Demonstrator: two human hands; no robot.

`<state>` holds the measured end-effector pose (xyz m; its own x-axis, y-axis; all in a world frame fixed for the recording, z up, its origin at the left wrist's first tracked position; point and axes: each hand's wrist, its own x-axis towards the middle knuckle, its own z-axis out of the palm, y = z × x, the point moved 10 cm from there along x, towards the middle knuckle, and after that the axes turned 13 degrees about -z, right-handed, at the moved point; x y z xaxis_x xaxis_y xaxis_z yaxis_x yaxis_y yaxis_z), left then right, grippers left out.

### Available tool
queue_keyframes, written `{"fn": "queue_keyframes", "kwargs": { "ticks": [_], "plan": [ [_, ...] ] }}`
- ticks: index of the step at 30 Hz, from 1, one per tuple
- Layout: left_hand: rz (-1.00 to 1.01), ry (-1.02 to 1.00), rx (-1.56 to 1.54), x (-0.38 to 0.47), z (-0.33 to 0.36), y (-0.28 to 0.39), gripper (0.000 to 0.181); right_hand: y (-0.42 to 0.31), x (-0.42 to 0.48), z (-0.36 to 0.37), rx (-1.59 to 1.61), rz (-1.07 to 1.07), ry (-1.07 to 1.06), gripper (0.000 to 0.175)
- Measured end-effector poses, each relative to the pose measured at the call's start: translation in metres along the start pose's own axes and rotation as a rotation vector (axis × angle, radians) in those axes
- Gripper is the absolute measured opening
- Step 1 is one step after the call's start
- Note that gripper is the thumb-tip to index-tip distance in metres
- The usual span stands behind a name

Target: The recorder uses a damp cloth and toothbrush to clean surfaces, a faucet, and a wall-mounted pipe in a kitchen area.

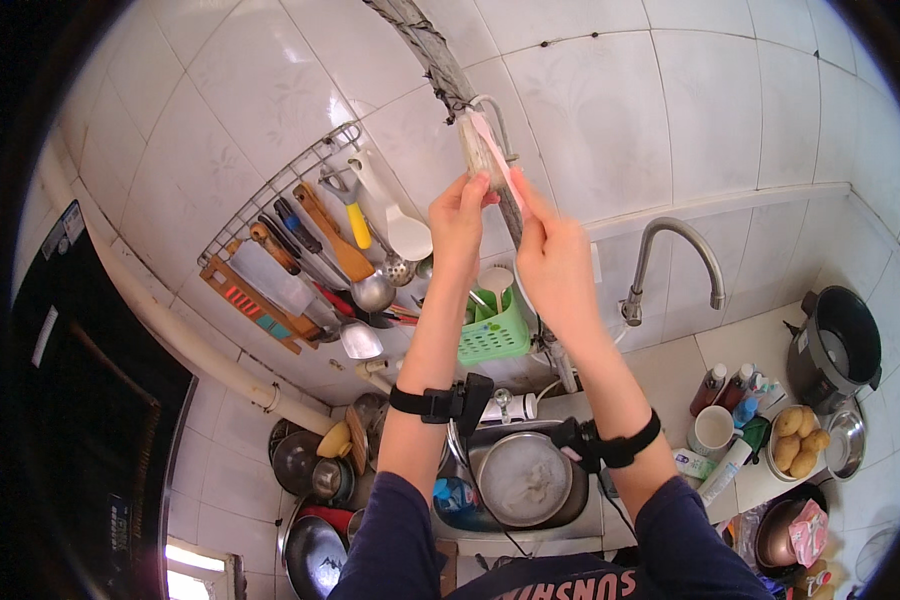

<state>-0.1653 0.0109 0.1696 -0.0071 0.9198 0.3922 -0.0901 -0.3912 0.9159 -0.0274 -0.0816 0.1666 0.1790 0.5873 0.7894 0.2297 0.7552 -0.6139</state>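
Observation:
Both arms reach up and forward toward the tiled wall. My left hand (456,217) pinches the lower end of a whitish, partly see-through piece (475,146), perhaps plastic, beside a vertical pipe (508,214). My right hand (559,277) grips a slim pink utensil (496,157) with a rounded upper end, which lies against the whitish piece. Below the hands, a green perforated utensil basket (495,341) hangs on the wall. In the metal sink (581,491) sits a round metal basin (525,480) of cloudy water, something pale in it.
Left of my hands a wire wall rack (277,184) holds a cleaver (270,277), a wooden spatula (330,232) and a ladle (373,291). A curved faucet (675,225) rises at right. Potatoes (799,442), a white mug (712,429) and a black cooker pot (832,345) stand on the counter.

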Motion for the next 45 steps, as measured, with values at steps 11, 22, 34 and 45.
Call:
{"fn": "queue_keyframes", "kwargs": {
  "ticks": [11, 22, 34, 45],
  "plan": [
    [0.051, -0.053, -0.05, 0.002, 0.005, -0.001, 0.029, 0.002, -0.015, -0.005, 0.049, -0.055, 0.063, 0.044],
    [-0.007, -0.052, -0.051, 0.003, -0.001, -0.003, 0.031, 0.007, -0.071, -0.009, 0.162, -0.01, 0.029, 0.045],
    [-0.021, -0.176, -0.111, 0.003, 0.007, -0.003, 0.037, 0.035, -0.08, -0.005, 0.462, 0.135, 0.079, 0.034],
    [-0.051, -0.202, -0.158, -0.001, 0.003, -0.005, 0.035, 0.032, -0.101, 0.052, 1.797, 0.762, -0.127, 0.041]
  ]
}}
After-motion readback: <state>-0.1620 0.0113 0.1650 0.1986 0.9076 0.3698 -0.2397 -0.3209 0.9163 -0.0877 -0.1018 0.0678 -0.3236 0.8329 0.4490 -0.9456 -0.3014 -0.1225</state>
